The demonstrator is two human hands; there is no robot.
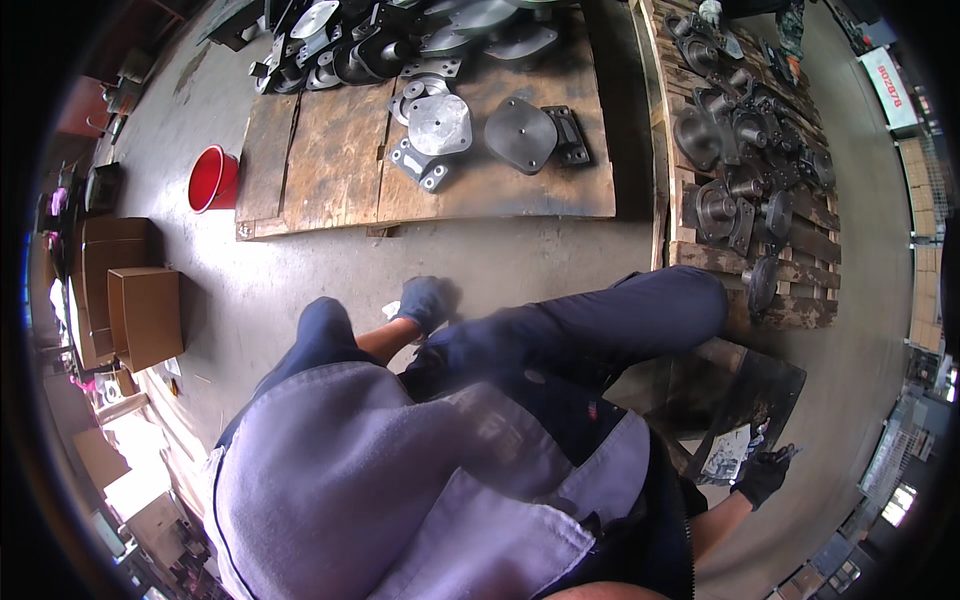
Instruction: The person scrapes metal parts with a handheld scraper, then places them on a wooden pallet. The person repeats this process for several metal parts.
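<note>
My left hand (426,303), in a dark blue-grey glove, hangs between my knees over the concrete floor. Motion smears its fingers, so their grip does not show. A small white patch (392,310) shows beside its wrist; what it is I cannot make out. Out to the right, my right hand (764,476) wears a dark glove, fingers closed around something small and slim whose tip (794,451) pokes out. It is close to a low dark bench (778,388), where a stained paper or cloth (727,452) lies with small bits beside it.
Ahead stands a wooden-topped platform (335,165) bearing round metal flange plates (522,134) and dark brackets. Heavy metal parts (716,208) crowd a wooden pallet (800,314) at right. A red bucket (212,180) and cardboard boxes (146,318) sit at left.
</note>
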